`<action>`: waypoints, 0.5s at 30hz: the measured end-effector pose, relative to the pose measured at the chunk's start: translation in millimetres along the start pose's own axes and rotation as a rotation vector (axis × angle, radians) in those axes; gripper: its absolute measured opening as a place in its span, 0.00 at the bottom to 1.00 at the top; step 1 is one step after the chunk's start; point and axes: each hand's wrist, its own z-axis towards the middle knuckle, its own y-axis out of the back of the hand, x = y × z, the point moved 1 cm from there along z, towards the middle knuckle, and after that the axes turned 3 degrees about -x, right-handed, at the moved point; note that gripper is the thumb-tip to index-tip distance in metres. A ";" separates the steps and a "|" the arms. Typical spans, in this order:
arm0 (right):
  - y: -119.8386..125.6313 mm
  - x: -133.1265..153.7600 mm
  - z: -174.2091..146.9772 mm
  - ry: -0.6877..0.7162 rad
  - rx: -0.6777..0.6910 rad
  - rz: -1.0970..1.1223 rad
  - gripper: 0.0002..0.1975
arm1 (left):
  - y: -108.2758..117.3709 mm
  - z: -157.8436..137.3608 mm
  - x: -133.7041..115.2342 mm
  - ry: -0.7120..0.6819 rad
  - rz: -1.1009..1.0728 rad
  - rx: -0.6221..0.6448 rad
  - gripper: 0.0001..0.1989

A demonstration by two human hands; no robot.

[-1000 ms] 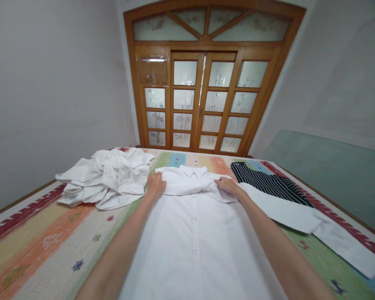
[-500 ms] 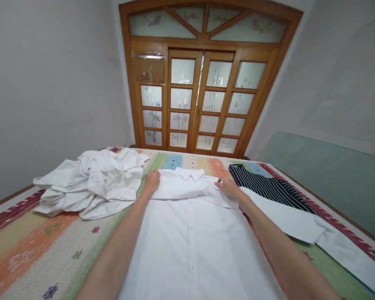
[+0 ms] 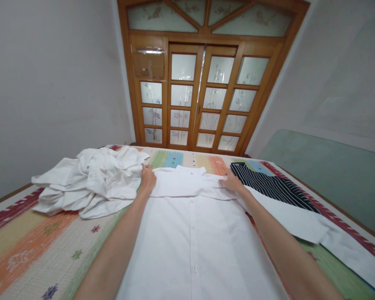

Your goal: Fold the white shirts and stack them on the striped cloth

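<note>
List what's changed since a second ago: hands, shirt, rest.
Left hand moved leftward, right hand rightward, widening the gap. The fold across the white shirt is smoother and now covers more of the collar. Unchanged: crumpled white cloth, striped garment.

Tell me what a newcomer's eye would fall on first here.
Probably the white shirt, laid front up down the middle, with the left hand and right hand at its sides near the top. Next, the rumpled white cloth to its left and black striped garment to its right. Behind them stand tall wooden doors with glass panes.
</note>
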 end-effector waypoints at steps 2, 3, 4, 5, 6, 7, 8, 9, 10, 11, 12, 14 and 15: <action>0.8 -7.2 2.1 -0.125 0.014 0.087 0.28 | 4.5 -6.2 -6.6 -0.061 0.048 -0.018 0.18; 1.3 -10.8 2.9 -0.184 0.028 0.142 0.30 | 6.7 -9.4 -10.7 -0.101 0.078 -0.018 0.18; 1.7 -14.3 3.4 -0.236 0.044 0.206 0.33 | 8.4 -12.8 -14.9 -0.142 0.105 -0.011 0.18; 1.8 -17.5 3.3 -0.279 0.059 0.276 0.35 | 9.6 -16.2 -18.9 -0.176 0.123 0.003 0.17; 1.6 -20.5 2.6 -0.312 0.074 0.348 0.37 | 10.3 -19.8 -22.3 -0.203 0.136 0.019 0.15; 1.0 -23.0 1.4 -0.328 0.085 0.414 0.38 | 10.3 -23.4 -25.1 -0.226 0.144 0.036 0.14; 0.4 -25.2 -0.4 -0.323 0.087 0.466 0.39 | 9.9 -26.9 -26.8 -0.239 0.148 0.051 0.13; -0.3 -27.0 -2.5 -0.295 0.078 0.491 0.39 | 9.1 -30.1 -27.3 -0.243 0.149 0.065 0.13; -0.7 -28.5 -5.0 -0.252 0.059 0.486 0.38 | 8.0 -33.0 -26.8 -0.241 0.143 0.078 0.12; -0.9 -29.7 -7.7 -0.205 0.035 0.451 0.37 | 6.9 -35.4 -25.3 -0.235 0.133 0.096 0.13; -0.9 -30.6 -10.7 -0.163 0.008 0.395 0.35 | 5.8 -37.2 -22.9 -0.225 0.117 0.116 0.13; -0.4 -31.1 -17.1 -0.114 -0.023 0.258 0.31 | 4.5 -39.3 -17.0 -0.204 0.081 0.150 0.15; 0.0 -30.4 -20.5 -0.105 -0.020 0.196 0.29 | 4.3 -39.8 -14.2 -0.200 0.072 0.164 0.15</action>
